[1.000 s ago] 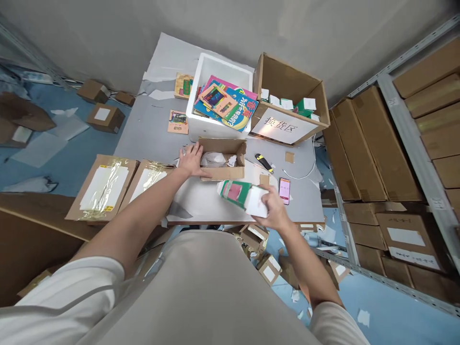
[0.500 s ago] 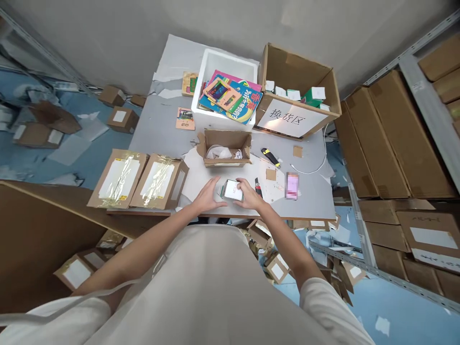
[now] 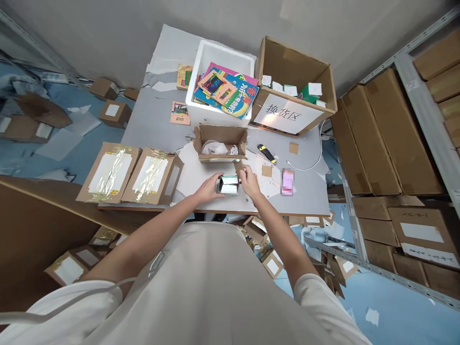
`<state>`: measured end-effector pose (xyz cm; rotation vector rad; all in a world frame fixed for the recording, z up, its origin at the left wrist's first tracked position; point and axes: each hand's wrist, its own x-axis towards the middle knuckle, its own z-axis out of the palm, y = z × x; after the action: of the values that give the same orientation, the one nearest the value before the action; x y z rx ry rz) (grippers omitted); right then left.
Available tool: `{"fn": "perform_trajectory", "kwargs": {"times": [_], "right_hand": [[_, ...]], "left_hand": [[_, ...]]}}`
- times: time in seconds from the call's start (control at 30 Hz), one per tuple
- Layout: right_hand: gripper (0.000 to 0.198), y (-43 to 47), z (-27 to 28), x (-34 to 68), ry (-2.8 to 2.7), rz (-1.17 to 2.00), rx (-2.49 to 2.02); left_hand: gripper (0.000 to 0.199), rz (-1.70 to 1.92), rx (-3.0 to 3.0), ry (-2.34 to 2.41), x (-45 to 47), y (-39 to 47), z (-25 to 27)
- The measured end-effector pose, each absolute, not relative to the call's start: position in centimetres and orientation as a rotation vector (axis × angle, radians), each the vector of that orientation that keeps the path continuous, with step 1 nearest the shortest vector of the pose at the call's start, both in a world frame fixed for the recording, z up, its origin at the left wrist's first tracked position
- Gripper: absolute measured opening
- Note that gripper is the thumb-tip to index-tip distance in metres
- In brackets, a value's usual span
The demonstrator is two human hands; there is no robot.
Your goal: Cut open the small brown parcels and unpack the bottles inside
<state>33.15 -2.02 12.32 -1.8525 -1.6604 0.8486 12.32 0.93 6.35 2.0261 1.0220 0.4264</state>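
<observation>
Near the middle front edge of the bench (image 3: 309,199), the left hand (image 3: 209,188) pinches the small box (image 3: 229,188), likely to keep it still; before, that hand was spread. The right hand (image 3: 250,182) is bent close beside it; I can't tell what it pinches. Farther back, a brown carton (image 3: 227,134) sits open, likely for easy reach.

Just the one cam, worn on the head, peering forward and down past the wearer's shirt (image 3: 215,282) at the desk (image 3: 309,199). Desk's fairly close, and the view's wide enough to catch the wall (image 3: 223,19) behind it, the shelf (image 3: 429,127) to its right and floor (image 3: 391,287) on both sides of it. Shirt's the nearest thing.
</observation>
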Motion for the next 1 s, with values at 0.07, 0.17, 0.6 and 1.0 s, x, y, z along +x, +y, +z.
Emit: {"fn": "perform_trajectory", "kwargs": {"times": [0.07,0.17,0.6,1.0], "right_hand": [[0.048,-1.9,11.9,32.6,-1.522,0.714,-1.914],[0.065,-2.8,11.6,32.6,-1.499,0.631,-1.802],[0.046,-3.4,17.4,31.8,-2.698,0.263,-1.788],[0.032,-0.5,14.6,34.1,-2.146,0.504,-1.722]], "left_hand": [[0.1,0.447,2.001,1.029,12.4,0.8,6.3],[0.104,0.458,1.973,1.023,12.6,0.8,6.4],[0.104,0.521,1.964,1.021,13.3,0.3,6.3],[0.103,0.523,2.172,0.904,12.6,0.5,6.6]]}}
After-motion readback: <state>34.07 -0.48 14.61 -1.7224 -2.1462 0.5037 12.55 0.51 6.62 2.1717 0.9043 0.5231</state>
